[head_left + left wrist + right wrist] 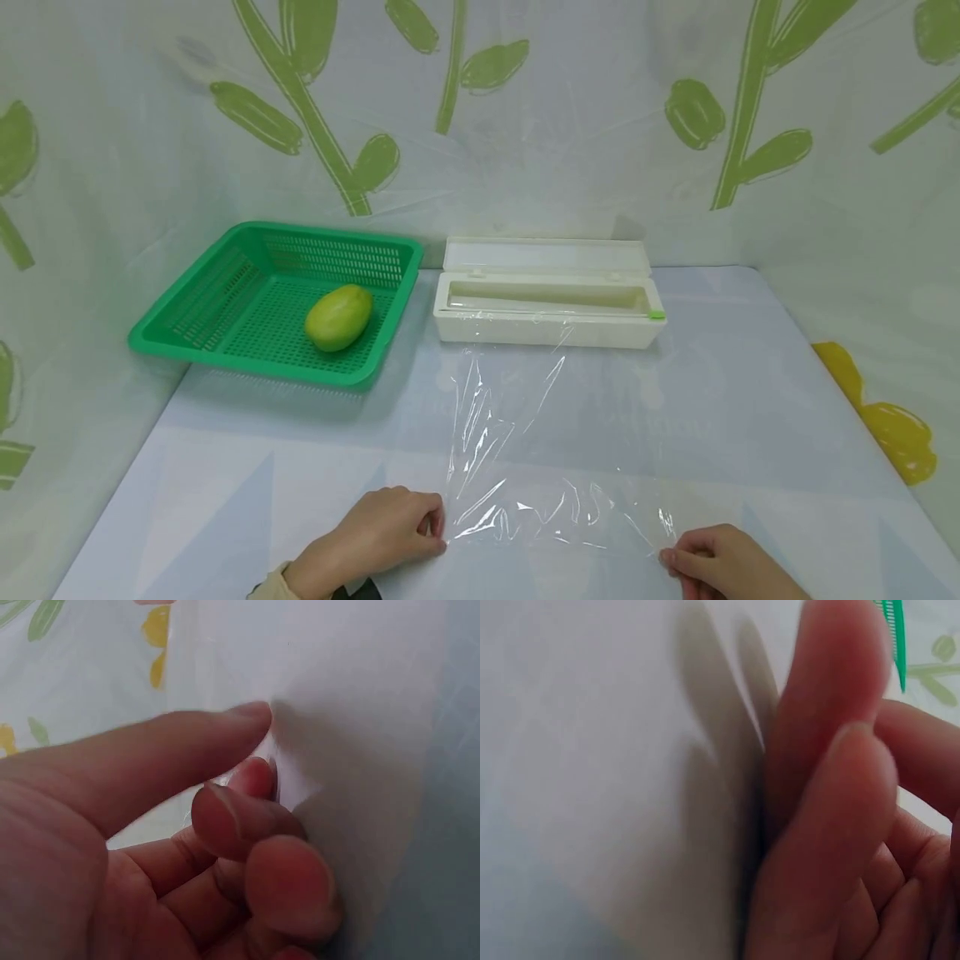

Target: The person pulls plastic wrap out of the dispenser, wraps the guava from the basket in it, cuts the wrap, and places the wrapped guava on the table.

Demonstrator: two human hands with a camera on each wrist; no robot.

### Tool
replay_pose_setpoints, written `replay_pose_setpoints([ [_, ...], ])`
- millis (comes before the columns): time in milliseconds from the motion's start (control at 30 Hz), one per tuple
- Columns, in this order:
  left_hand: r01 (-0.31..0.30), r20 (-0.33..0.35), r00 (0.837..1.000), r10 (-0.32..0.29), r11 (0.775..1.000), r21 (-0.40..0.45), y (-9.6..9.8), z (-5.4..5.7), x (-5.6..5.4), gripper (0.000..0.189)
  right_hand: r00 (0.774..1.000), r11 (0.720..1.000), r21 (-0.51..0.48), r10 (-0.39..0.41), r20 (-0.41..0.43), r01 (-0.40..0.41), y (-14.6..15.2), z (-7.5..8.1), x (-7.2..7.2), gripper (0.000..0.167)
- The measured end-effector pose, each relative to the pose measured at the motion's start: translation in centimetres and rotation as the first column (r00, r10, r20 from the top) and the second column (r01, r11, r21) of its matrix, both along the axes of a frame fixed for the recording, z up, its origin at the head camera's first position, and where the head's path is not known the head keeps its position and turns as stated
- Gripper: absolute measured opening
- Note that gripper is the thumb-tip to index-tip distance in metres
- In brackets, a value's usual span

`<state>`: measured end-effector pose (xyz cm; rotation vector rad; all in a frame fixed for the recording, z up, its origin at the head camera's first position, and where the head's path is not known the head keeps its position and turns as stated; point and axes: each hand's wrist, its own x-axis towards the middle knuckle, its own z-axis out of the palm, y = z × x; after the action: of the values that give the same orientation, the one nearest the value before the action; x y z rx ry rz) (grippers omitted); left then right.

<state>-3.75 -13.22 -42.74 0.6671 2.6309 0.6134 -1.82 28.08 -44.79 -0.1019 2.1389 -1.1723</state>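
Observation:
A sheet of clear cling film (540,467) lies drawn out from a white dispenser box (551,333), whose lid (547,254) is raised. My left hand (390,527) is at the sheet's near left corner. Its straight thumb (202,742) presses down on the surface, with a gap to the loosely bent fingers (289,885). At the near right corner, my right hand (723,562) pinches the film between thumb and forefinger. Those two fingertips (847,795) meet in the right wrist view, where the thin film itself cannot be made out.
To the left of the box stands a green plastic basket (240,354) holding a yellow-green mango-like fruit (339,317). A small green tab (657,315) sits at the box's right end. Behind the white table (750,375) hangs a leaf-patterned curtain (562,167).

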Motion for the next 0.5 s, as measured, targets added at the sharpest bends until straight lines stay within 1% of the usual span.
replay_pose_setpoints([
  [133,-0.029,0.009,1.0,0.029,1.0,-0.01,0.16,0.07,-0.08,0.021,1.0,1.0,0.0,-0.008,0.015,0.008,-0.06,0.02,0.02,0.032],
  [267,-0.066,-0.006,0.998,0.066,0.998,-0.013,0.5,0.09,-0.14,0.024,1.0,1.0,0.003,-0.009,0.016,0.009,-0.09,-0.02,-0.01,0.032],
  [400,-0.071,-0.041,0.997,0.07,0.997,-0.016,0.69,0.07,-0.24,0.02,1.0,1.0,0.01,-0.015,0.018,0.015,-0.17,-0.05,-0.04,0.033],
  [500,-0.067,-0.047,0.997,0.066,0.998,-0.019,0.69,0.05,-0.32,0.019,0.999,1.0,0.002,-0.022,0.028,0.022,-0.21,-0.05,-0.04,0.034],
])
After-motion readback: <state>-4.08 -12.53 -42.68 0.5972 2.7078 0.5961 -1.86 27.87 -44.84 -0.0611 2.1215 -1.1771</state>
